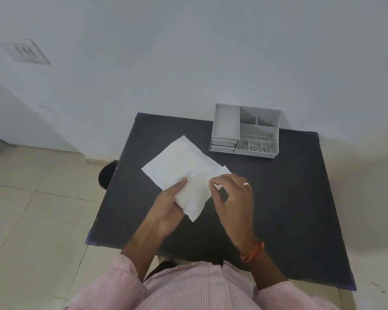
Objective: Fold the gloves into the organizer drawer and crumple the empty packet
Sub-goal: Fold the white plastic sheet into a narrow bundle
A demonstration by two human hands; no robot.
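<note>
Holding white packet [184, 166], apparently full; organizer [244, 130] compartments bare.

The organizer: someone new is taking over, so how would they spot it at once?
Start at the black table and look to its far edge, against the white wall. The grey plastic organizer stands there, right of centre, beyond both hands. Unlike the flat white packet nearby, it is a rigid box with open compartments, perforated floors and small drawers at its left front.
</note>
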